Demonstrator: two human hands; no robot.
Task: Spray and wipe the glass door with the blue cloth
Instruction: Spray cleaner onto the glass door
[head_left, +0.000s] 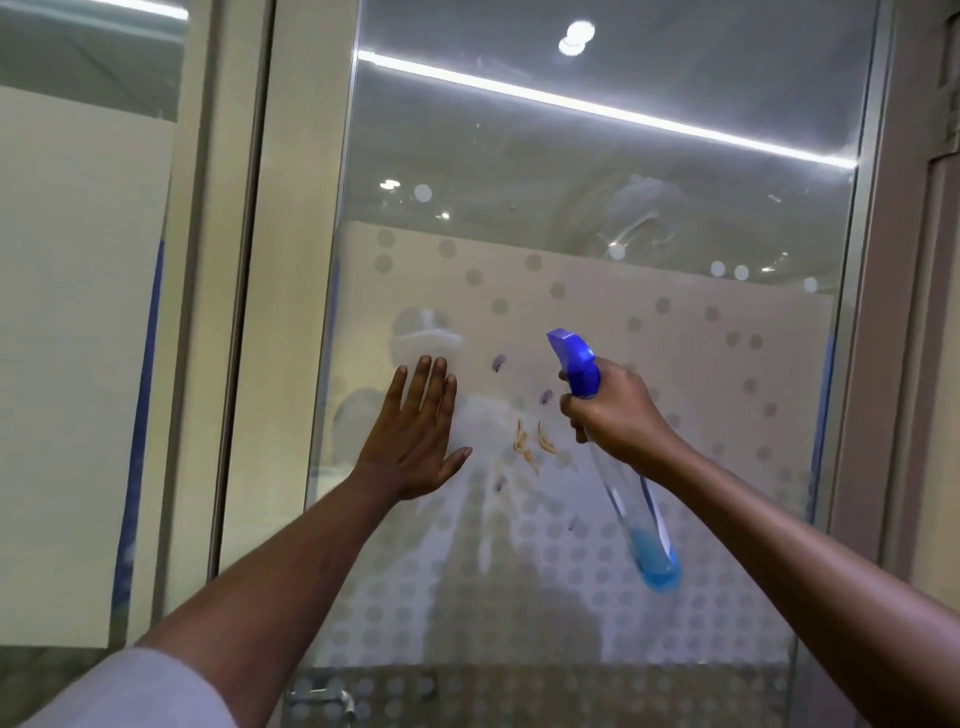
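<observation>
The right hand (610, 410) is wrapped tight round the neck of the spray bottle (618, 462), nozzle aimed at the brown smears (530, 447) on the glass door (597, 291). The left hand (415, 436) lies flat on the pane beside them, fingers spread, holding nothing. This looks like the spraying step; wiping comes next and needs the blue cloth, which I can't see anywhere

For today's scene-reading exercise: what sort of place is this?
Probably an office or commercial interior: a frosted, dot-patterned glass door in a metal frame, with ceiling strip lighting reflected in it.
</observation>
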